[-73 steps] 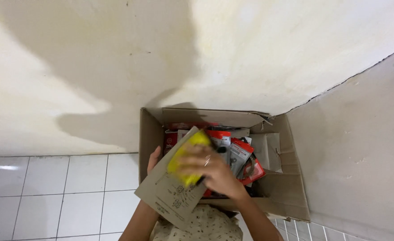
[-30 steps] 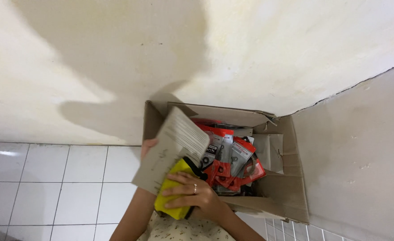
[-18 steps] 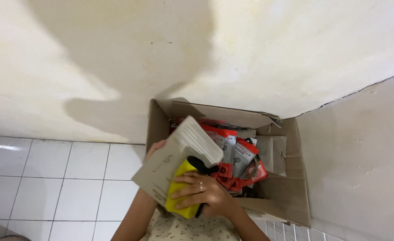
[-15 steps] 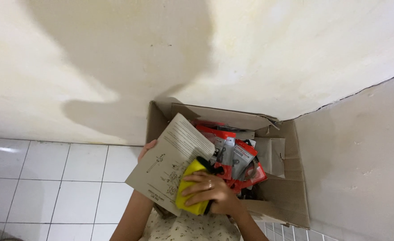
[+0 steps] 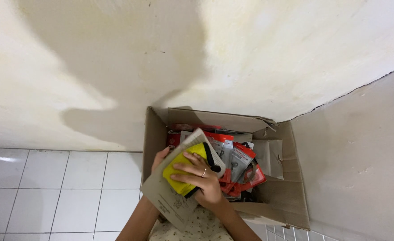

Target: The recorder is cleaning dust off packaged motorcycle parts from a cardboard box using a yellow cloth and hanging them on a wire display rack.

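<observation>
My right hand [image 5: 203, 180], with a ring on one finger, lies on a yellow and black packet [image 5: 185, 172] and presses it against a flat brown cardboard box [image 5: 165, 196]. My left hand [image 5: 160, 158] grips that flat box from behind at its left edge; only its fingers show. Both hands are over the left half of an open cardboard carton [image 5: 286, 196] standing in the corner. Inside the carton lie several red and grey blister packs [image 5: 237, 160].
The carton stands on white floor tiles [image 5: 58, 187] against a cream plastered wall [image 5: 161, 58], with a second wall [image 5: 366, 156] meeting it at the right. A carton flap [image 5: 154, 134] stands upright at the left. My patterned clothing [image 5: 192, 227] shows at the bottom.
The flat box has dropped from upright to lie lower across the carton's left side. The yellow packet has come up onto its face under my right hand.
</observation>
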